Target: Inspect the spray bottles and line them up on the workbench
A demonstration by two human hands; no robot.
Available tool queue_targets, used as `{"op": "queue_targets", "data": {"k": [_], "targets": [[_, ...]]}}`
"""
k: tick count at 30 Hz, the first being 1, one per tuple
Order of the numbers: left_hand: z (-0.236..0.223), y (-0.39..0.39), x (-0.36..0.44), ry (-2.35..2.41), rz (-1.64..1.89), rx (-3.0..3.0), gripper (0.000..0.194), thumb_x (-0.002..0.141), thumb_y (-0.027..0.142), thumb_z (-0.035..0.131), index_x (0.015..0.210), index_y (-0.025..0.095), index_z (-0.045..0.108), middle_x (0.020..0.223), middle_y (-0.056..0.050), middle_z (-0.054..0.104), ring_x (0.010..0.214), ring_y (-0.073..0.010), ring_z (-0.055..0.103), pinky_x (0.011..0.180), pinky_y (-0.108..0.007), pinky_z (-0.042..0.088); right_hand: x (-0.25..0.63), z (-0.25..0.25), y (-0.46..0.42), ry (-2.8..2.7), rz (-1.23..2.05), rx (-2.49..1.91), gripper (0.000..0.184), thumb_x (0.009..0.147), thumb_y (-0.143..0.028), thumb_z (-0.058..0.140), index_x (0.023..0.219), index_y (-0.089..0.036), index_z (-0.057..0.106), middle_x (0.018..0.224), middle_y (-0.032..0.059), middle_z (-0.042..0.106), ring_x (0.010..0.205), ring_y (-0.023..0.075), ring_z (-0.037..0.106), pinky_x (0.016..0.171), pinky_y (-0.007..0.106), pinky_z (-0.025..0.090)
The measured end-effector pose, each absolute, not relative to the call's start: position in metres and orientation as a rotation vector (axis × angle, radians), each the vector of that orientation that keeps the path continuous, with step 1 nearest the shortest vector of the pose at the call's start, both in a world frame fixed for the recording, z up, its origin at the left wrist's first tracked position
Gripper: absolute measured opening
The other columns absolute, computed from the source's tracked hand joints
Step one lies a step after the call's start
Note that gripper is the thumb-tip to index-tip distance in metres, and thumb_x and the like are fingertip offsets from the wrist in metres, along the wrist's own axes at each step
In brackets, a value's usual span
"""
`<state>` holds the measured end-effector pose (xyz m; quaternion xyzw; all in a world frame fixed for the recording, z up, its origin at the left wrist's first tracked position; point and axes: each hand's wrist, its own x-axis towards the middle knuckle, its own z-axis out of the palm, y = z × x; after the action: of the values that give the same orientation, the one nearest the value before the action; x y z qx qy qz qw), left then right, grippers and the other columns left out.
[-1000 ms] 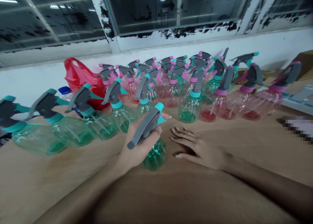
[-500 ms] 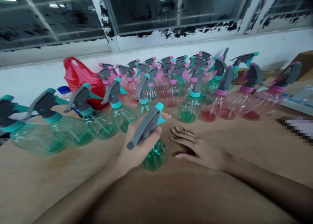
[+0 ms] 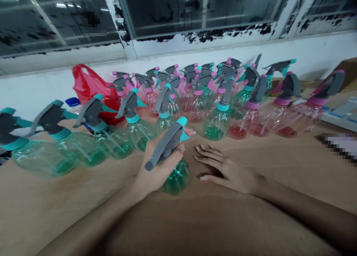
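Observation:
My left hand (image 3: pixel 156 163) is wrapped round the neck of a green spray bottle (image 3: pixel 176 178) with a grey trigger head and teal nozzle, which stands on the brown table (image 3: pixel 83 200). My right hand (image 3: pixel 223 168) lies flat on the table just right of that bottle, fingers stretched out and holding nothing. Behind both hands stand rows of spray bottles: green ones (image 3: pixel 111 140) to the left and middle, pink ones (image 3: pixel 279 114) to the right and back.
A red plastic bag (image 3: pixel 89 86) sits against the white wall behind the bottles, with a blue cap (image 3: pixel 72 101) beside it. A flat light-coloured box (image 3: pixel 341 114) lies at the right edge, and a cardboard box (image 3: pixel 348 68) stands behind it.

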<state>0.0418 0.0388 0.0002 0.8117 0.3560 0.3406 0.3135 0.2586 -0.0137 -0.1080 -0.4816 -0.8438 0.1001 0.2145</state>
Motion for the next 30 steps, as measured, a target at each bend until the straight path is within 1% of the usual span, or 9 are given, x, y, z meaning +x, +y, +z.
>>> {"op": "queue_targets", "data": {"k": [4,5,9,10,13,15,21,26,30], "targets": [[-0.0011,0.0392,0.0409,0.963,0.904,2.133,0.012,0.079,0.023,0.053,0.084,0.027,0.062,0.066,0.003,0.06,0.058,-0.0158,0.056,0.059,-0.029,0.045,0.2578,-0.1069,-0.0143,-2.313,0.293,-1.32,0.057,0.086,-0.05,0.05,0.137,-0.027,0.039,0.146,0.0027,0.036,0.136,0.0231,0.027,0.111,0.047,0.025],[-0.0011,0.0392,0.0409,0.966,0.899,2.129,0.011,0.078,0.023,0.053,0.083,0.027,0.062,0.067,0.003,0.061,0.058,-0.0159,0.056,0.058,-0.029,0.045,0.2577,-0.1066,-0.0144,-2.31,0.294,-1.325,0.057,0.086,-0.05,0.05,0.137,-0.027,0.039,0.146,0.0026,0.036,0.136,0.0231,0.027,0.111,0.048,0.025],[-0.0002,0.0387,0.0412,0.959,0.874,2.119,0.022,0.08,0.022,0.05,0.098,0.029,0.061,0.066,0.004,0.059,0.058,-0.0158,0.055,0.06,-0.029,0.045,0.2578,-0.1059,-0.0143,-2.328,0.293,-1.334,0.057,0.087,-0.05,0.049,0.137,-0.027,0.038,0.146,0.0022,0.035,0.136,0.0226,0.026,0.112,0.047,0.025],[0.0002,0.0385,0.0413,0.957,0.876,2.123,0.021,0.08,0.022,0.05,0.098,0.029,0.06,0.066,0.003,0.059,0.058,-0.0158,0.054,0.06,-0.03,0.045,0.258,-0.1061,-0.0141,-2.337,0.292,-1.335,0.057,0.087,-0.05,0.049,0.138,-0.027,0.038,0.147,0.0024,0.034,0.137,0.0224,0.026,0.112,0.047,0.024],[0.001,0.0384,0.0417,0.954,0.892,2.134,0.011,0.079,0.024,0.051,0.084,0.026,0.061,0.065,0.003,0.059,0.057,-0.0158,0.054,0.059,-0.03,0.044,0.2588,-0.1079,-0.0133,-2.348,0.295,-1.341,0.057,0.087,-0.05,0.048,0.138,-0.026,0.038,0.147,0.0025,0.033,0.137,0.022,0.025,0.112,0.046,0.024],[0.0011,0.0385,0.042,0.955,0.901,2.131,0.009,0.079,0.024,0.051,0.077,0.025,0.06,0.064,0.002,0.059,0.057,-0.0159,0.054,0.059,-0.03,0.044,0.2591,-0.1093,-0.0129,-2.342,0.293,-1.337,0.058,0.087,-0.05,0.048,0.138,-0.026,0.037,0.147,0.0025,0.033,0.137,0.0219,0.024,0.112,0.047,0.024],[0.0001,0.0392,0.0424,0.971,0.868,2.142,0.011,0.08,0.023,0.049,0.085,0.027,0.059,0.062,0.003,0.056,0.058,-0.0164,0.055,0.058,-0.03,0.045,0.2586,-0.1075,-0.0138,-2.332,0.296,-1.329,0.057,0.087,-0.05,0.049,0.138,-0.026,0.038,0.147,0.0027,0.034,0.137,0.0226,0.026,0.112,0.047,0.025],[0.0022,0.0391,0.0425,0.939,0.895,2.173,0.012,0.078,0.021,0.047,0.074,0.026,0.057,0.073,0.002,0.06,0.06,-0.0157,0.057,0.06,-0.028,0.046,0.2581,-0.1061,-0.0141,-2.36,0.286,-1.355,0.057,0.088,-0.051,0.046,0.138,-0.025,0.038,0.148,0.0026,0.032,0.138,0.0215,0.023,0.112,0.046,0.024],[0.0033,0.0388,0.0437,0.889,0.896,2.143,0.013,0.076,0.02,0.045,0.071,0.026,0.055,0.077,0.002,0.059,0.067,-0.0156,0.06,0.066,-0.028,0.049,0.2579,-0.1061,-0.0141,-2.347,0.289,-1.36,0.057,0.088,-0.051,0.047,0.137,-0.025,0.039,0.147,0.0031,0.033,0.137,0.0217,0.024,0.112,0.047,0.024]]}}
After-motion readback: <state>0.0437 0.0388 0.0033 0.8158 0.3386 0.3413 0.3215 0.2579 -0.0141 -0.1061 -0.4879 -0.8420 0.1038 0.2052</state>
